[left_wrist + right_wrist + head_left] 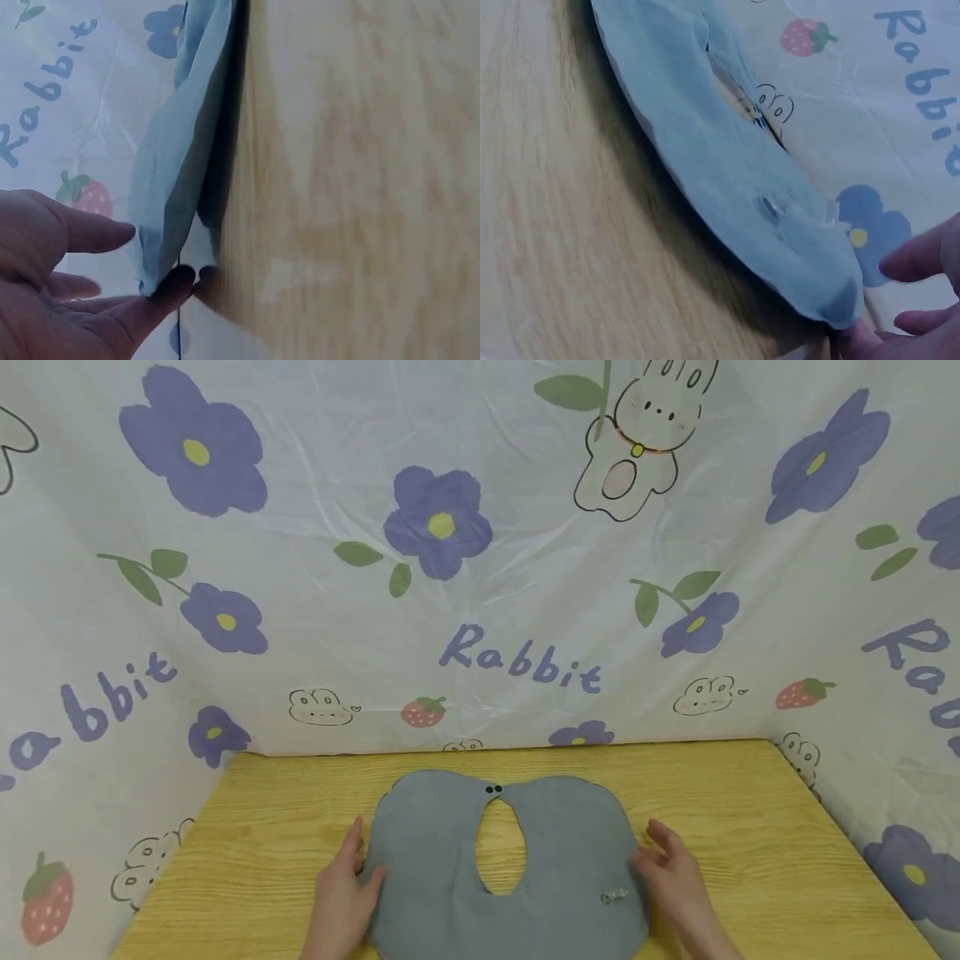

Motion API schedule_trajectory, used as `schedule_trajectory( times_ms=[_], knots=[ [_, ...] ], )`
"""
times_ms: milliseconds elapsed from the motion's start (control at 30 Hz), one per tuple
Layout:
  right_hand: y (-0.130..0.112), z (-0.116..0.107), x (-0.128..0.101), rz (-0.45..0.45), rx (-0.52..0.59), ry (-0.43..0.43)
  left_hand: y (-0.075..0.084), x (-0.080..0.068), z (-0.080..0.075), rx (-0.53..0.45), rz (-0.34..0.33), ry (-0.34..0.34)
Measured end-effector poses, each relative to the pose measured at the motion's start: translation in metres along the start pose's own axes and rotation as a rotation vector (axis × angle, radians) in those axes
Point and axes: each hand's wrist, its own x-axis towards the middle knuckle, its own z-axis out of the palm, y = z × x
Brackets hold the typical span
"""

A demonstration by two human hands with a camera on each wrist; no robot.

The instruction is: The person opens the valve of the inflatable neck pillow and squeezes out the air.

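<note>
A blue-grey inflatable neck pillow (420, 852) lies on the wooden tabletop, its oval neck opening in the middle. Two dark snap buttons (493, 789) join its ends at the far side. A clear valve (615, 896) shows on its right half. My left hand (345, 889) is at the pillow's left edge, thumb over the top side and fingertips under the rim in the left wrist view. At the right edge is my right hand (675, 877); in the right wrist view a fingertip touches the lower rim while the other digits (915, 259) stand apart from the fabric.
The wooden table (270, 827) extends on both sides of the pillow. A white cloth (337, 635) printed with purple flowers, rabbits and strawberries hangs behind it and along both sides.
</note>
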Motion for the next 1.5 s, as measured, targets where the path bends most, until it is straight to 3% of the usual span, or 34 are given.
schedule_trajectory(
  times_ms=[367,767,1033,1267,1500],
  knots=[
    [0.011,-0.004,0.015,-0.048,-0.172,0.119,-0.004,0.004,0.001,-0.025,-0.045,0.049],
    [0.01,-0.013,0.044,-0.041,-0.171,0.129,-0.005,0.025,0.009,-0.169,0.006,0.067],
    [0.009,-0.016,0.058,-0.09,-0.174,0.144,-0.003,0.033,0.014,-0.222,0.023,0.06],
    [0.01,-0.017,0.06,-0.083,-0.178,0.15,-0.002,0.036,0.017,-0.222,0.055,0.053],
    [0.002,-0.016,0.054,-0.092,-0.149,0.134,0.002,0.035,0.009,-0.188,0.007,0.053]
  ],
)
